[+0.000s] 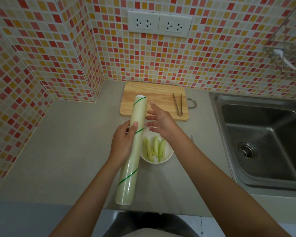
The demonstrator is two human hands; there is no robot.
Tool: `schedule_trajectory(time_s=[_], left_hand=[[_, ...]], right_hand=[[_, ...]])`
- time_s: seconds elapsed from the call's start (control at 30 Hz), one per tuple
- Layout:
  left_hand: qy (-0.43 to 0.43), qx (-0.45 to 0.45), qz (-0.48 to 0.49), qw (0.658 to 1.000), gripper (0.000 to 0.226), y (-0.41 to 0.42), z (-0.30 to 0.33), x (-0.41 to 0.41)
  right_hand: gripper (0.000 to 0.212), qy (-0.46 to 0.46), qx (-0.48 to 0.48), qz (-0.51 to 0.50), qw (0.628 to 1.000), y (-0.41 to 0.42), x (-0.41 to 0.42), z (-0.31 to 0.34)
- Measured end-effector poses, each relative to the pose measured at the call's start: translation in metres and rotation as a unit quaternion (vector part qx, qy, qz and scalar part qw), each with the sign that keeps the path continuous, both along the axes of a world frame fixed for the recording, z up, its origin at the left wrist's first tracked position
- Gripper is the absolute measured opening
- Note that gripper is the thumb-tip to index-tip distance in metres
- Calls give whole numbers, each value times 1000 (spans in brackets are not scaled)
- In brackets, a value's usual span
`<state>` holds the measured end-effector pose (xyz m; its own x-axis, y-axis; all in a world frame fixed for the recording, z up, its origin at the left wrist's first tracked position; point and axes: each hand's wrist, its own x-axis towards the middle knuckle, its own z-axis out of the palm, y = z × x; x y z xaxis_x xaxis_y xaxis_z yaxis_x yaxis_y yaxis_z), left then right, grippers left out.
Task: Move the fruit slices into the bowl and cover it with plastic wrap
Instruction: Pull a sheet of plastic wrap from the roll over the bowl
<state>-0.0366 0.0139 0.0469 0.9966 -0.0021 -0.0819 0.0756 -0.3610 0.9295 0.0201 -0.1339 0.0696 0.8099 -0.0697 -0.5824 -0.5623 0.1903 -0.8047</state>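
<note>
A white bowl [167,155] stands on the grey counter and holds several pale green fruit slices [154,148]. My left hand [124,142] grips a long roll of plastic wrap [132,151] with green stripes, held lengthwise above the counter just left of the bowl. My right hand [160,119] hovers over the bowl's far rim, fingers spread toward the roll, holding nothing.
A wooden cutting board [154,96] lies beyond the bowl with metal tongs [178,104] on its right side. A steel sink [263,139] fills the right. Tiled walls close the back and left; a wire rack [284,48] hangs at upper right.
</note>
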Motion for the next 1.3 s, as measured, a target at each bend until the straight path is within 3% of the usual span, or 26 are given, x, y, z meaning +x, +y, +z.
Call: schedule_trajectory(time_s=[0.17,0.33,0.5,0.63,0.8,0.97,1.07,1.2,1.3], left_hand=[[11,-22,7,1000,36,-3,0,-1],[13,-42,5,999,41,-3,3,-4],[17,-45,13,999,40,-2,3,-5],[24,-39,13,999,41,-1,2,-4],[31,-27,8,999,37,-1,0,-7],[33,-4,6,999,33,1,-2,-9],[29,36,-1,999,36,3,-5,-12],[14,102,3,995,36,0,-3,-12],[4,123,13,992,36,-3,1,-11]], right_hand=[[17,9,109,-50,993,6,5,-8],[40,60,131,-34,989,7,5,-9],[14,33,176,-71,981,8,9,-5],[15,29,166,-85,982,6,11,-5],[29,77,196,-27,977,4,4,-11],[19,54,209,-54,975,8,-2,-17],[21,-1,133,-75,988,7,2,-15],[27,-106,-105,-63,987,11,0,-10],[47,-95,-197,-29,975,21,-8,-9]])
